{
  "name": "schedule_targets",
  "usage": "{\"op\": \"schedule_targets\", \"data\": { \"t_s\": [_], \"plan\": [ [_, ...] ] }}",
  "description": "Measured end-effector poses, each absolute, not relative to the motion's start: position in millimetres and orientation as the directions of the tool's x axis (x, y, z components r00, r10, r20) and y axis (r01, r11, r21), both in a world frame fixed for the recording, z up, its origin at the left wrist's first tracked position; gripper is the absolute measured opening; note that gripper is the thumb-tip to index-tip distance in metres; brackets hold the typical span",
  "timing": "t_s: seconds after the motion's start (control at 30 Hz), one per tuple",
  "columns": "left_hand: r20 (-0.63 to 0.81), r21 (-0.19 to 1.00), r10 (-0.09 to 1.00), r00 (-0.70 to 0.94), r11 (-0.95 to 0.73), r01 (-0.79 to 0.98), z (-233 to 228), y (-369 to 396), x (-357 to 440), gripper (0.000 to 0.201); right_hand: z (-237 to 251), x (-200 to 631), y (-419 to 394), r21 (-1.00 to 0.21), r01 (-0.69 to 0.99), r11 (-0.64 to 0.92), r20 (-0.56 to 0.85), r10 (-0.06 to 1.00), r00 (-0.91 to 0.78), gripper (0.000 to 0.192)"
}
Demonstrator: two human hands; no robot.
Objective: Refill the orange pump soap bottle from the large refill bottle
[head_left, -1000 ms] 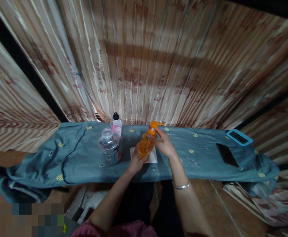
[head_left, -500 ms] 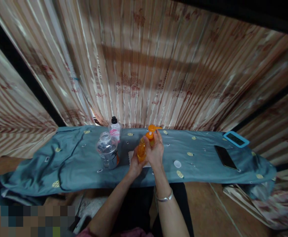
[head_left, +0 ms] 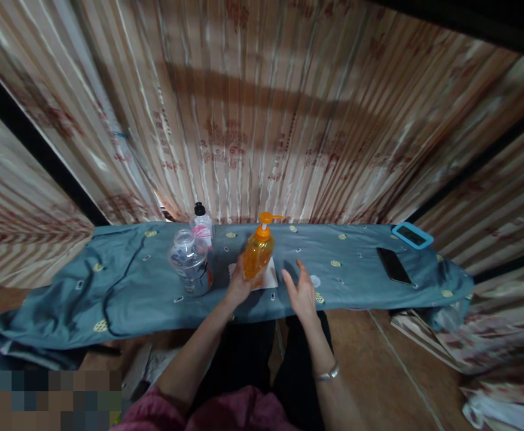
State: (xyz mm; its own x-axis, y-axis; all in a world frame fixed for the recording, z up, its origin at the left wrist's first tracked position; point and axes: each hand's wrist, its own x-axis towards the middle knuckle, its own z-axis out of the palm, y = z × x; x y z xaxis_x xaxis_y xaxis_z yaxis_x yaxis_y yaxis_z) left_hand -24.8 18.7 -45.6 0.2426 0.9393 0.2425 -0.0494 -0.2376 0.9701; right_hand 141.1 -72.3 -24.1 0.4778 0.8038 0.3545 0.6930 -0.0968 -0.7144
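Note:
An orange pump bottle (head_left: pixel 259 254) with amber contents is nearly upright over a white sheet (head_left: pixel 270 276). My left hand (head_left: pixel 240 282) is wrapped round its lower part. The bottle's orange pump head (head_left: pixel 266 218) points its spout to the right. My right hand (head_left: pixel 303 291) is apart from the bottle, to its right, with thumb and fingers spread and nothing in them. A small round white disc (head_left: pixel 316 281) lies just beside the right fingers.
On the left stand a clear wide plastic bottle (head_left: pixel 191 263) without a cap and a smaller clear bottle (head_left: pixel 202 232) with a black top. A phone (head_left: pixel 393 265) and a blue-framed digital clock (head_left: pixel 413 235) lie on the right. A patterned cloth (head_left: pixel 136 287) covers the table; curtains (head_left: pixel 235 120) hang behind.
My right hand has let go of the bottle's upper part and moved right and down, opening. The pump bottle has become more upright, still in my left hand. The view has shifted slightly.

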Motion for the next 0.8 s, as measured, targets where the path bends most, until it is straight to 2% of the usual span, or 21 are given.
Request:
{"op": "schedule_targets", "data": {
  "t_s": [0.17,0.27,0.37,0.5,0.8],
  "plan": [
    [0.176,0.984,0.935,0.307,-0.163,-0.067,-37.4,37.6,-31.0,0.071,-81.8,206.6,-84.4,-0.595,0.739,-0.318,0.341,0.732,0.59,0.066],
    [0.143,0.989,0.936,0.321,-0.12,-0.088,-39.1,49.6,-31.6,0.072,-105.8,220.6,-83.9,-0.513,0.78,-0.358,0.322,0.762,0.562,0.051],
    [0.118,0.985,0.935,0.334,-0.068,-0.159,-45.7,52.7,-30.7,0.073,-122.9,220.7,-83.9,-0.454,0.817,-0.356,0.36,0.765,0.534,0.038],
    [0.163,0.974,0.925,0.344,-0.094,-0.208,-53.4,47.0,-28.7,0.076,-137.0,218.3,-85.1,-0.414,0.858,-0.306,0.44,0.758,0.482,0.029],
    [0.19,0.976,0.941,0.281,-0.152,-0.153,-49.5,36.8,-27.6,0.074,-143.7,193.4,-93.1,-0.401,0.895,-0.193,0.524,0.753,0.397,0.03]
  ]
}}
